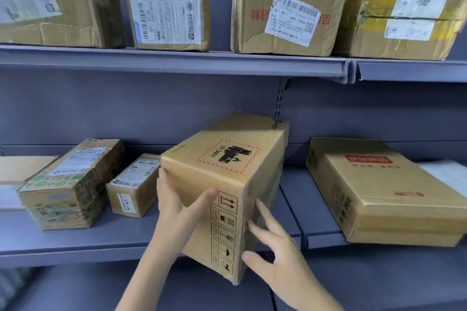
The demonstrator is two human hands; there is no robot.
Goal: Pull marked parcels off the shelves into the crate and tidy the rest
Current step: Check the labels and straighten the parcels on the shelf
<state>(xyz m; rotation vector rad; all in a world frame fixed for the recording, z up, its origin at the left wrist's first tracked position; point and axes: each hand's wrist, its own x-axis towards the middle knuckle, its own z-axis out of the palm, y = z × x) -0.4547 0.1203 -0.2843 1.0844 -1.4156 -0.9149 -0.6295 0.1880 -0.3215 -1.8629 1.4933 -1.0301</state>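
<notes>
A tall cardboard box (222,174) with a red-dashed battery mark and "UN 3481" on top sticks out past the front edge of the lower shelf (63,245). My left hand (177,214) grips its near left corner, thumb across the front face, fingers on the left side. My right hand (275,247) lies against the box's right side with fingers spread and straight. No crate is in view.
On the lower shelf, a taped parcel (68,187) and a small labelled box (134,184) sit to the left, a flat box with a red logo (384,192) to the right. Several labelled boxes stand on the upper shelf (177,62).
</notes>
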